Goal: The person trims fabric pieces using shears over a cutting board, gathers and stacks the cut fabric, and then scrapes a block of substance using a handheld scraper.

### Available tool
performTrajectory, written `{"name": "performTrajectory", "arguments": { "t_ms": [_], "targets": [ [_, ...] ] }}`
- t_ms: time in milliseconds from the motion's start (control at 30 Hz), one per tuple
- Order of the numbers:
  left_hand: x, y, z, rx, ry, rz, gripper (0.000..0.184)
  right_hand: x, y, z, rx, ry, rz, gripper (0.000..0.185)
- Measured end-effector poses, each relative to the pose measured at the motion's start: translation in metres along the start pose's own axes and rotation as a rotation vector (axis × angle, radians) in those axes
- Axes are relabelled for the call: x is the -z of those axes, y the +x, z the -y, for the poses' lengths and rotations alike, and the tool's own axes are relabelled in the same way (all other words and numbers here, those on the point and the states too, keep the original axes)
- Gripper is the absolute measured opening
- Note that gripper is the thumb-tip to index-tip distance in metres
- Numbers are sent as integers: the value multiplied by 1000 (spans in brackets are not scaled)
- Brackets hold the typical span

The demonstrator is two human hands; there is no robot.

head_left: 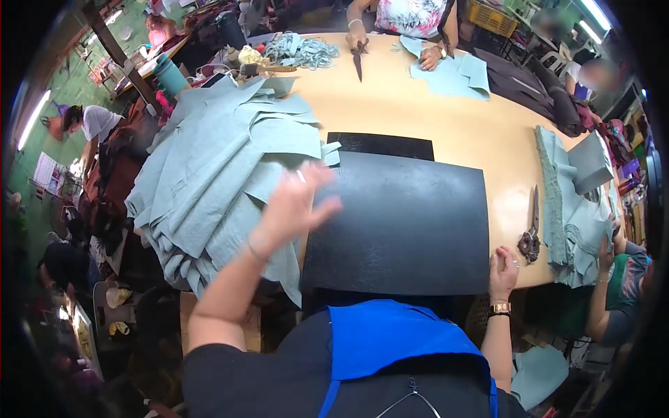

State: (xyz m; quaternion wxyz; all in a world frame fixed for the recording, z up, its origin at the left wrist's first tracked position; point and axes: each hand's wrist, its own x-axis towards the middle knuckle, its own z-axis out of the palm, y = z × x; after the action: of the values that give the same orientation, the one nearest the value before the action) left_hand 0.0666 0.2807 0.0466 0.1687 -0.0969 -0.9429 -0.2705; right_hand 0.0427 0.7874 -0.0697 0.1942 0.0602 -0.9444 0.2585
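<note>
My left hand (pixel 300 198), smeared by motion, is over the left part of a large black board (pixel 397 223), next to a pile of grey-green cloth pieces (pixel 216 167). Its thumb stands apart from the fingers and I see nothing in it. My right hand (pixel 503 272) rests at the table's front edge, just beside the board's lower right corner. Its fingers are loosely bent and apart from the thumb, with nothing visible in them. Dark-handled scissors (pixel 531 233) lie to the right of that hand. A smaller black sheet (pixel 380 146) shows behind the board.
Across the table (pixel 390 108), a person's hand (pixel 357 38) holds scissors and the other (pixel 432 57) rests on cloth (pixel 456 75). Cloth strips (pixel 300 50) lie at the back left. Stacked cloth (pixel 557 202) sits at the right, where another person's hand (pixel 606 251) touches it.
</note>
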Motion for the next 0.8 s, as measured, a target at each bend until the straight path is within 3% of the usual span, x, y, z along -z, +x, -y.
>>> {"name": "performTrajectory", "arguments": {
  "t_ms": [100,167,233,467,600,700,800],
  "targets": [
    [35,81,82,34,55,-287,44,1,1,6,-42,-8,10,19],
    [45,127,152,345,-282,-422,39,-1,3,4,-49,15,-12,18],
    [56,154,212,303,26,-496,37,0,2,7,-61,15,-19,17],
    [27,200,327,300,401,-82,55,-1,2,5,-84,39,3,17],
    [24,198,298,574,461,51,73,-2,1,1,-104,78,27,17],
    [21,205,351,743,360,141,75,-5,-3,-2,-113,116,29,18],
    [20,219,402,749,422,57,68,-5,-2,-7,-98,81,38,19]
  ]
}}
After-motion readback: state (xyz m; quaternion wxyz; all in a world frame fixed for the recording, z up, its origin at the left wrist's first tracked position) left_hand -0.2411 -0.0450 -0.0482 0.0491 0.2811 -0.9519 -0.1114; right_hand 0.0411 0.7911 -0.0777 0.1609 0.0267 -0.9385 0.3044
